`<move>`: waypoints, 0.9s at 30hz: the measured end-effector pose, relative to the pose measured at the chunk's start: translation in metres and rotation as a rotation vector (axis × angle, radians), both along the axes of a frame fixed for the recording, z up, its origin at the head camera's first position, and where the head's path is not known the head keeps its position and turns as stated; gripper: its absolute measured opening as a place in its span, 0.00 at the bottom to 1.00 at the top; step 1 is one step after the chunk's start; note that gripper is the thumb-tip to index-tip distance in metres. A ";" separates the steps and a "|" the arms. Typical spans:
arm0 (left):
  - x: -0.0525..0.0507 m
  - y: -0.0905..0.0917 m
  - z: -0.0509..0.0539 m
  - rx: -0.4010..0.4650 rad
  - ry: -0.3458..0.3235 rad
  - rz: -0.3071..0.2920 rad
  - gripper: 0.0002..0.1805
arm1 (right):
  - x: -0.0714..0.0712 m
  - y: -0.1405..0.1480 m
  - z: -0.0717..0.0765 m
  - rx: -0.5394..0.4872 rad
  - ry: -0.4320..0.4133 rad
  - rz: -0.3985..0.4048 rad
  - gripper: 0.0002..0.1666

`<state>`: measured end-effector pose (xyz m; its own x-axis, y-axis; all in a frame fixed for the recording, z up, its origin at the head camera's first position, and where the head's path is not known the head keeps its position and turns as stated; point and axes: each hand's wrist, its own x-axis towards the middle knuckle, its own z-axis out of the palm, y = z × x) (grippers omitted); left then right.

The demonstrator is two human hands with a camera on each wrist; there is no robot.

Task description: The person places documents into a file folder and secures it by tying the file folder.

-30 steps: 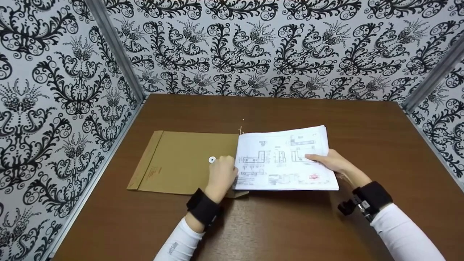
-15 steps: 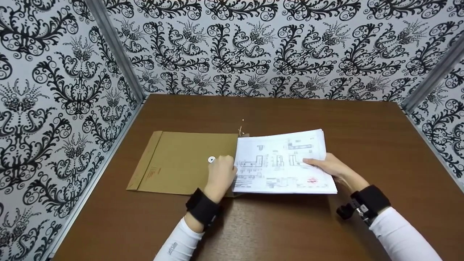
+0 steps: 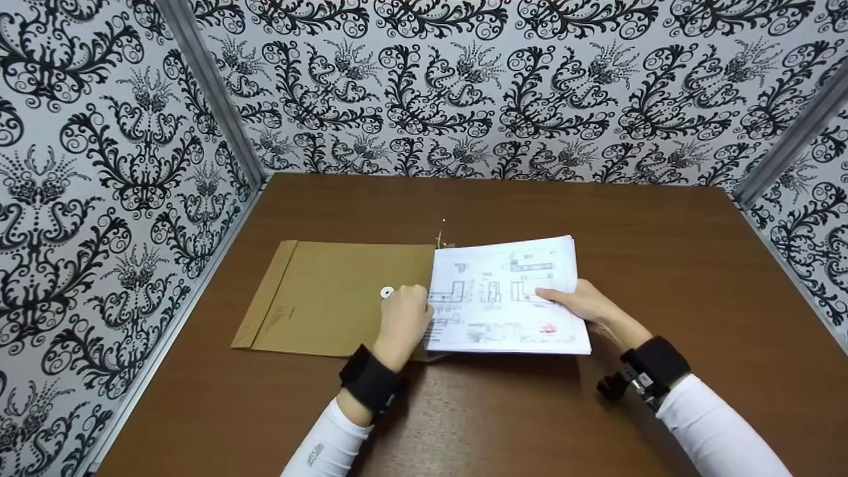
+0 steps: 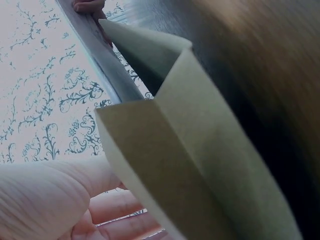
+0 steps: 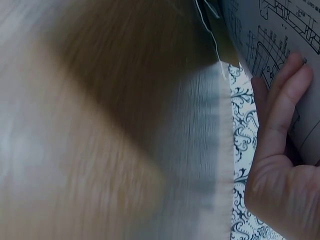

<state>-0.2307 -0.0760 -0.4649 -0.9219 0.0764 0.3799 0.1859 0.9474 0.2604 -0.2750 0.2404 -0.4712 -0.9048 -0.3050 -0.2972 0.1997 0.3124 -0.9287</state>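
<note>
A flat brown paper envelope (image 3: pixel 344 285) lies on the table, its mouth facing right and a white button (image 3: pixel 387 291) near it. My left hand (image 3: pixel 405 321) grips the upper layer at the mouth. In the left wrist view, the envelope's folded side (image 4: pixel 205 130) stands spread apart from the layer beside my thumb. My right hand (image 3: pixel 583 305) holds a stack of papers (image 3: pixel 490 318) printed with technical drawings and a red stamp. Its thumb lies on top, while the fingers (image 5: pixel 285 95) support the underside. The stack's left end is hidden inside the envelope.
A thin string (image 3: pixel 439 237) trails from the envelope's mouth at the back. The brown wooden table (image 3: pixel 530 417) meets black-and-white patterned walls (image 3: pixel 464 86) behind and at both sides.
My right hand has moved left with the papers and slightly lower, so less of the stack shows outside the envelope. The left hand and envelope have stayed nearly still.
</note>
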 end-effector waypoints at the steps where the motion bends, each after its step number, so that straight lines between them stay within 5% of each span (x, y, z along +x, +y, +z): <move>1: 0.000 0.000 0.000 -0.002 -0.002 -0.002 0.06 | 0.000 -0.002 0.000 -0.002 0.002 0.000 0.35; 27: 0.002 0.000 0.002 0.031 -0.014 -0.014 0.08 | -0.010 -0.060 -0.011 -0.043 0.024 -0.016 0.30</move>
